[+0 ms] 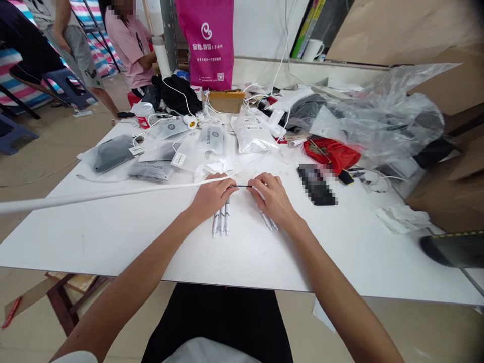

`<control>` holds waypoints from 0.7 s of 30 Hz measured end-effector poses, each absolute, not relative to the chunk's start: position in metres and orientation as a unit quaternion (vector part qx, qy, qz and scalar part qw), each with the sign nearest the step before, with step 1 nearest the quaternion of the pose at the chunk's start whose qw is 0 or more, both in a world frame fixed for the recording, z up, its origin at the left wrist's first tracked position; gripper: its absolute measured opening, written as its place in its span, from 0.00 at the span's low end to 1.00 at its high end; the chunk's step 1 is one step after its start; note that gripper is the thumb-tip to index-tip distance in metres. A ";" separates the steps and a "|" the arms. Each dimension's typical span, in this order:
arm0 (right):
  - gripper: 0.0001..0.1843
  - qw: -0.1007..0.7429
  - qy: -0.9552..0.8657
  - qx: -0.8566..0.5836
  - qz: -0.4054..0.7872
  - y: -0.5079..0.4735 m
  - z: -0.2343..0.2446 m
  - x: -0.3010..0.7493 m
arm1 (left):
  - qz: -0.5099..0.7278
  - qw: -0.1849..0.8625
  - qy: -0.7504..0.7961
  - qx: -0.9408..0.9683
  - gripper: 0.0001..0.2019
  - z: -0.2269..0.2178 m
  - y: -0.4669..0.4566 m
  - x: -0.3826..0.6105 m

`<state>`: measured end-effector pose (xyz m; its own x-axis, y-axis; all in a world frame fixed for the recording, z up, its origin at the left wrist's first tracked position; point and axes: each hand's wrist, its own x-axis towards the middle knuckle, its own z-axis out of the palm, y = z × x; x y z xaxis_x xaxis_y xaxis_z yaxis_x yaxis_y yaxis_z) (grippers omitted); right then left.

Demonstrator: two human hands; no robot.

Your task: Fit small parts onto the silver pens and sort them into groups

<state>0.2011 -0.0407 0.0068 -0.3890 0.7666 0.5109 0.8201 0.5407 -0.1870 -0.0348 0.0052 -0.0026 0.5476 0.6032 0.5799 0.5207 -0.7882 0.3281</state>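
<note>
Head view: the left hand (212, 197) and right hand (273, 197) pinch the two ends of a thin dark rod (242, 186) between closed fingertips, mid-desk (113, 232). White pens (221, 222) lie under the left palm, more pens (269, 222) beneath the right, nearer the front edge.

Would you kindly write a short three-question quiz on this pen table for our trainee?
1. True or false: the left hand and right hand both rest on the white table.
2. What thin thing spans between the two hands? A) a black refill B) a red string C) a ruler
3. Which hand lies over the three white pens?

Key: 1 true. 2 A, the black refill. 3 The left; other pens lie under the right.
</note>
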 end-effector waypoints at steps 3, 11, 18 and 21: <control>0.13 0.277 -0.833 -0.477 -0.041 -0.041 0.007 0.200 | 0.355 0.060 0.318 0.877 0.10 -0.003 0.005 -0.034; 0.12 0.283 -0.826 -0.486 -0.037 -0.040 0.007 0.207 | 0.360 0.059 0.331 0.870 0.12 -0.001 0.005 -0.035; 0.12 0.284 -0.823 -0.490 -0.041 -0.040 0.010 0.206 | 0.356 0.056 0.346 0.866 0.12 0.003 0.004 -0.036; 0.13 0.280 -0.824 -0.492 -0.041 -0.040 0.010 0.206 | 0.357 0.058 0.347 0.865 0.12 0.004 0.003 -0.036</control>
<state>0.2064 -0.0399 0.0100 -0.3598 0.7874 0.5006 0.8330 0.5128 -0.2078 -0.0358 0.0032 0.0037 0.5045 0.6411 0.5783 0.5588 -0.7531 0.3474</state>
